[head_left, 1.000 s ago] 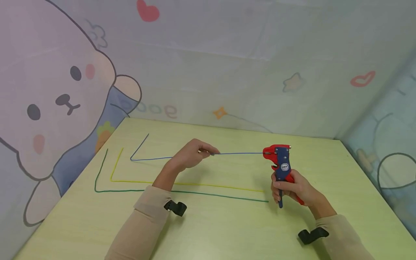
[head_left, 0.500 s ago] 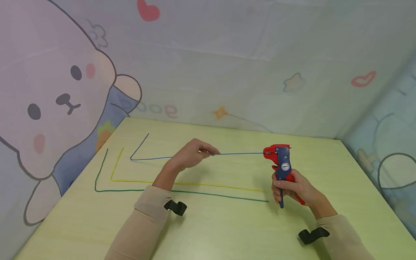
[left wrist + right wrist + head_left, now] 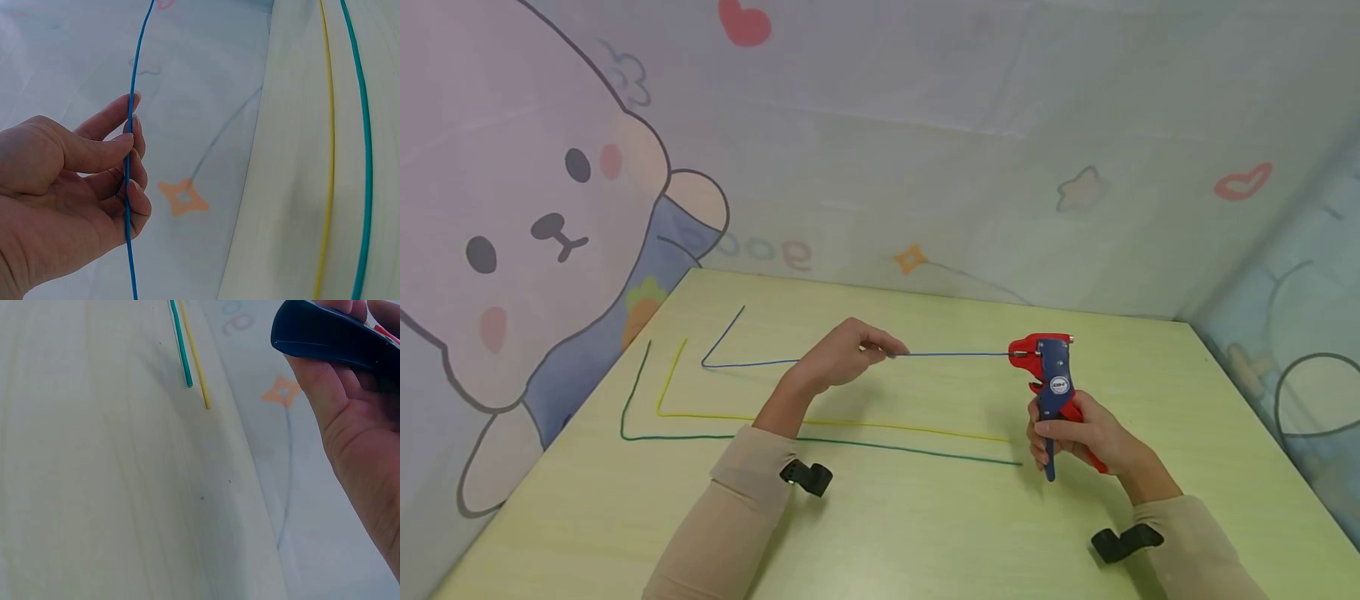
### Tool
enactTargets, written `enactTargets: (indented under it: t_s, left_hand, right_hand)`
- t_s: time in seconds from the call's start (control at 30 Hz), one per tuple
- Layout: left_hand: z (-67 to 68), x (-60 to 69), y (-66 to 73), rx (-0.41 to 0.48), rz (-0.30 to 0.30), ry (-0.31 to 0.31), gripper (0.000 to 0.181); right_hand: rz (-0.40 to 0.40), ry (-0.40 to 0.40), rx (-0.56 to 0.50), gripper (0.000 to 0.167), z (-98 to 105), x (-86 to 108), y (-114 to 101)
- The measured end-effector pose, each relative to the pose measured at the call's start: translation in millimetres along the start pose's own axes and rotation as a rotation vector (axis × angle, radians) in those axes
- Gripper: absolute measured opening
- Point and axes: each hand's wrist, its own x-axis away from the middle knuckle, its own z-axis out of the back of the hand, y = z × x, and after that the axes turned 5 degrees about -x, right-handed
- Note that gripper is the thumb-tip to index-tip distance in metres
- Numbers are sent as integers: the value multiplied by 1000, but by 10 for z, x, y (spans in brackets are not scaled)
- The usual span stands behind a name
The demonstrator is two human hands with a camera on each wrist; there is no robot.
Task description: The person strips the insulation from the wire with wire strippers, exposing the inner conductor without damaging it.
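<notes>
My left hand (image 3: 842,354) pinches a blue wire (image 3: 958,354) between thumb and fingers, and the left wrist view shows the wire (image 3: 132,87) running across the fingertips. From there it stretches straight to the right, its end inside the red nose of a wire stripper (image 3: 1054,367). My right hand (image 3: 1086,433) grips the stripper's handles above the table. Only the dark end of one handle (image 3: 325,337) and part of the hand show in the right wrist view. The wire's other end bends away at the left.
A yellow wire (image 3: 895,426) and a green wire (image 3: 880,444) lie on the table (image 3: 925,533) in front of the blue one, both bent at the left. A printed cloth backdrop (image 3: 880,150) rises behind the table's far edge.
The view has shifted very slightly. Both hands, the blue wire and the wire stripper hold nearly the same places.
</notes>
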Motion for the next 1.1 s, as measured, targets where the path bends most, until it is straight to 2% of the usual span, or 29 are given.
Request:
enactTargets:
  t_s: [0.33,0.67,1.1]
  left_hand:
    - [-32,-18,-11,4,2,-2,35]
    - [-14,-15,14,6,16,1,36]
    - [-13,-1,17,14,1,-3,35]
  right_hand:
    - [-23,14,33,12,-12,58,-8]
    - [8,-48,12,17,14,62,-13]
    - [18,-58,-18,15,-16,59,-34]
